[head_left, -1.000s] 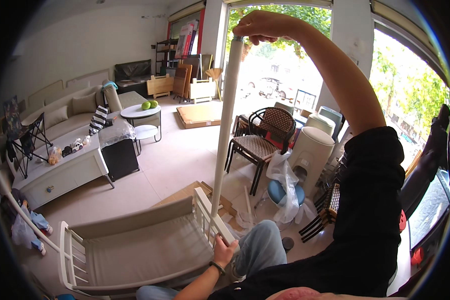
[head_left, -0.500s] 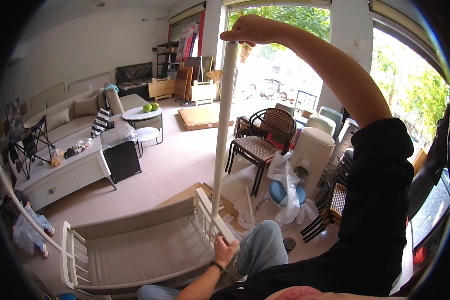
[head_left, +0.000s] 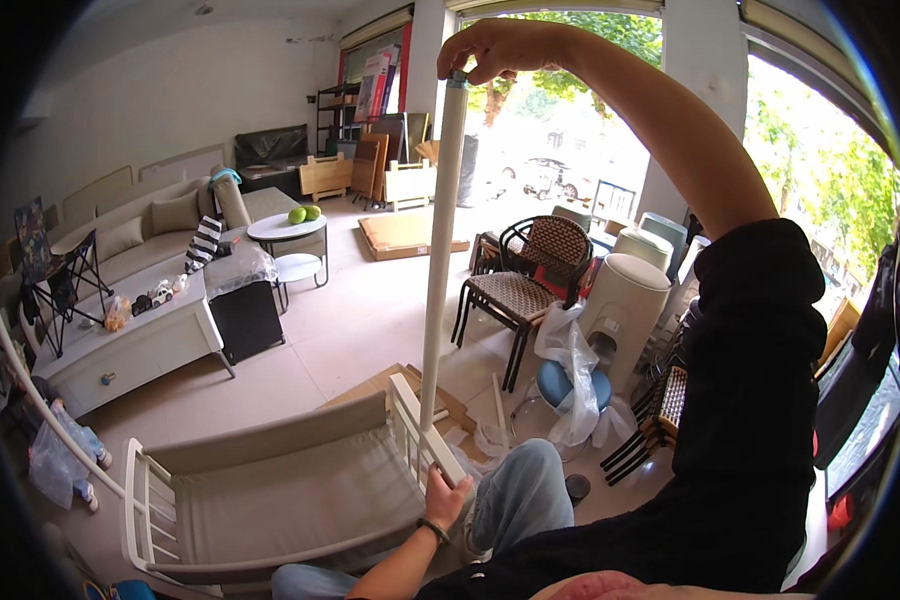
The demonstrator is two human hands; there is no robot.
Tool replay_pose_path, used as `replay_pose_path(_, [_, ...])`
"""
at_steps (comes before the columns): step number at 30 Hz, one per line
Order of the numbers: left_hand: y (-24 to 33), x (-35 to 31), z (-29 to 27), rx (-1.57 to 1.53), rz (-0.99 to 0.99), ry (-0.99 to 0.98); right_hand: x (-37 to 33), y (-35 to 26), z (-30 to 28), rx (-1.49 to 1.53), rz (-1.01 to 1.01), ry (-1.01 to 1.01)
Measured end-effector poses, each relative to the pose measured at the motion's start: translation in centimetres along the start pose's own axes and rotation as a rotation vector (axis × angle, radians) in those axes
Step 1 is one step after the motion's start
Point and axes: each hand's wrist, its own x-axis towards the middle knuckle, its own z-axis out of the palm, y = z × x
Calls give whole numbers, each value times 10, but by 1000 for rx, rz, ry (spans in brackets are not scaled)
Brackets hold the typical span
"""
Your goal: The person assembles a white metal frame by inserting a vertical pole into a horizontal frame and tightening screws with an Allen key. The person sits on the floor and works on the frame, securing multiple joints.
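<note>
A long off-white pole (head_left: pixel 442 250) stands nearly upright, its lower end at the end rail of a cot-like frame. My right hand (head_left: pixel 495 52) is raised at the pole's top, its fingers curled onto the small grey end fitting (head_left: pixel 457 79). My left hand (head_left: pixel 448 497) grips the white end rail (head_left: pixel 435 440) beside the pole's foot, thumb on top. Its fingers are partly hidden behind the rail. The frame holds a sagging beige fabric bed (head_left: pixel 290 495) between slatted ends, in front of my knees.
Beyond the frame, a flattened cardboard box (head_left: pixel 460 415) lies on the floor. A woven chair (head_left: pixel 530 285) and a blue stool (head_left: pixel 570 385) with plastic wrapping stand to the right. At the left are a white cabinet (head_left: pixel 135 360) and a round table (head_left: pixel 285 228) with green fruit.
My right hand has shifted slightly upward at the pole's top, so more of the grey end fitting shows. The pole's top has tilted slightly left. My left hand stays on the rail.
</note>
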Motion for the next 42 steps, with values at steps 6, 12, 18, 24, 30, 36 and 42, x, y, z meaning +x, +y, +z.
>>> replay_pose_path(6, [-11, 2, 0, 100, 56, 35, -4, -4, 3, -29, 54, 21])
replay_pose_path(12, [1, 1, 1, 18, 20, 7, 3, 2, 1, -96, -5, -11])
replay_pose_path(18, [-11, 3, 1, 31, 40, 34, -2, -2, 5, -86, -23, 58])
replay_pose_path(24, [-24, 6, 4, 64, 64, 52, 0, -3, 4, -23, 38, 38])
replay_pose_path(30, [-8, 2, 2, 29, 38, 30, 10, 1, 5, -165, 102, 1])
replay_pose_path(36, [-2, 0, 3, 21, 28, 38, 10, -1, 7, -285, 141, 37])
replay_pose_path(42, [-2, -2, 1, 58, -4, 34, 8, -4, 12, -37, 142, 46])
